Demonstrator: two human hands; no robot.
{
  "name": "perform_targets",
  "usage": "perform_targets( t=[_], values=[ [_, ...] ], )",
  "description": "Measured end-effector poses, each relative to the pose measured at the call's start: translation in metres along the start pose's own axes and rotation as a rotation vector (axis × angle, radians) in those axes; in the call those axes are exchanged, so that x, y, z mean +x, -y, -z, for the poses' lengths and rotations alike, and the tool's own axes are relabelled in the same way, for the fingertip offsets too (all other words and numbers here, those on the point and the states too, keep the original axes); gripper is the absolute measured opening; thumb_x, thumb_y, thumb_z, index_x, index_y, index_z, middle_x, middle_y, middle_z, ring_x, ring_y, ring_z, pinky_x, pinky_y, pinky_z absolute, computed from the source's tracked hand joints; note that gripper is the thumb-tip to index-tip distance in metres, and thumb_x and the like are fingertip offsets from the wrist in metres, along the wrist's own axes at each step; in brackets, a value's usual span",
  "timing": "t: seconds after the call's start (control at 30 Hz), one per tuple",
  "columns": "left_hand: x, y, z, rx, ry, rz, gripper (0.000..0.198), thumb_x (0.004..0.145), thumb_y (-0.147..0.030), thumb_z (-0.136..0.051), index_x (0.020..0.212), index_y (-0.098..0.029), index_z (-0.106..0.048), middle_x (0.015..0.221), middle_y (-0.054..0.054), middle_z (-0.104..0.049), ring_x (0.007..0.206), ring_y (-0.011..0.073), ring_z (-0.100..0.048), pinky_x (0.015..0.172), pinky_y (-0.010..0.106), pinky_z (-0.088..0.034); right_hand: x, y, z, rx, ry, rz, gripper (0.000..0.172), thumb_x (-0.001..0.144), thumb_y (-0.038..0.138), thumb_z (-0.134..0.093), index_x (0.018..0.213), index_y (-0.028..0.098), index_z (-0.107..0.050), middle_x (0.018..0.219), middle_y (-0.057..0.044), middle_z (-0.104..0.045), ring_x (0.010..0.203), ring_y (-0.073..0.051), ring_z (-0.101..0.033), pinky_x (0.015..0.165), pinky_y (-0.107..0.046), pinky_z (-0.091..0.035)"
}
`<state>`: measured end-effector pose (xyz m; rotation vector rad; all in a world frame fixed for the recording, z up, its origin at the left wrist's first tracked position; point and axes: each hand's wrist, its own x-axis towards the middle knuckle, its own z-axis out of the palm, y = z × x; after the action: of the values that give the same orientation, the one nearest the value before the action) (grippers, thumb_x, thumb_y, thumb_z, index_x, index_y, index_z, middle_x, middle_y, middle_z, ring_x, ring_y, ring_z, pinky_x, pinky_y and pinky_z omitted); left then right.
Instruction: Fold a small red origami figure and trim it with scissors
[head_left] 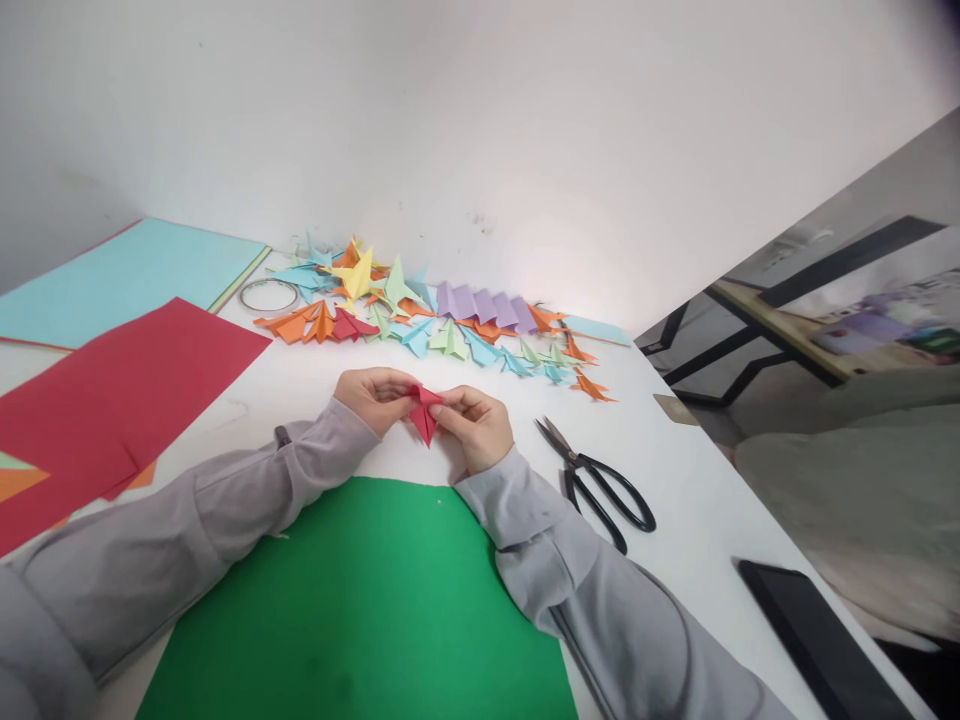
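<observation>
Green paper (pixel 356 600) lies at six o'clock; beyond, left hand (pixel 381 398) at nine and right hand (pixel 478 430) at three pinch the red folded piece (pixel 425 418) between them; creasing seems in hand, next calling for aligned edges.

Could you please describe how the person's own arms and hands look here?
The left sleeve and right sleeve are long, loose, plain grey and creased, reaching about to the wrists. The left hand and right hand wear no gloves, and no rings show. A small dark item shows by the left sleeve; I cannot tell what it is.
</observation>
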<state>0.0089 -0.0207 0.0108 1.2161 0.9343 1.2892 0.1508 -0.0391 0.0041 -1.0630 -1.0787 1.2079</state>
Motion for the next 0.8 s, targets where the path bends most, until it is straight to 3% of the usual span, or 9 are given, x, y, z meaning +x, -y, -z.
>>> perform_targets(
  t=[0.23,0.57,0.7,0.8],
  values=[
    [0.0024,0.0020,0.0011,0.021,0.082,-0.026,0.021,0.050,-0.014,-0.072,0.071,-0.011,-0.070,0.063,0.005,-0.070,0.058,0.0138,-0.065,0.056,0.022,-0.055,0.0015,-0.0019,0.0020,0.010,-0.005,-0.027,0.015,0.050,0.022,-0.074,0.058,0.017,-0.063,0.048,0.003,-0.062,0.039,-0.009,-0.051,0.042,-0.023,-0.041],
    [-0.0013,0.0016,-0.0026,0.102,0.034,0.016,0.018,0.053,-0.016,-0.068,0.070,-0.012,-0.067,0.058,0.003,-0.067,0.052,0.0135,-0.063,0.049,0.023,-0.053,-0.0027,0.0003,-0.0018,-0.003,0.016,0.002,0.014,0.055,0.022,-0.070,0.062,0.017,-0.060,0.053,0.004,-0.062,0.048,-0.009,-0.055,0.050,-0.023,-0.044],
    [-0.0012,-0.0002,0.0000,0.333,0.059,-0.081,0.013,0.055,-0.016,-0.065,0.067,-0.011,-0.068,0.056,0.003,-0.065,0.044,0.0098,-0.057,0.040,0.018,-0.046,-0.0038,0.0013,-0.0048,-0.024,0.021,-0.035,0.014,0.055,0.023,-0.067,0.062,0.018,-0.056,0.049,0.005,-0.060,0.044,-0.009,-0.053,0.047,-0.022,-0.042],
    [-0.0002,0.0018,0.0025,0.426,0.066,-0.290,0.023,0.059,-0.015,-0.060,0.080,-0.012,-0.069,0.072,0.007,-0.068,0.054,0.0113,-0.060,0.040,0.017,-0.045,-0.0038,0.0012,-0.0058,-0.048,0.012,-0.063,0.016,0.055,0.024,-0.066,0.065,0.018,-0.055,0.048,0.004,-0.060,0.043,-0.010,-0.054,0.044,-0.022,-0.040]
  ],
)
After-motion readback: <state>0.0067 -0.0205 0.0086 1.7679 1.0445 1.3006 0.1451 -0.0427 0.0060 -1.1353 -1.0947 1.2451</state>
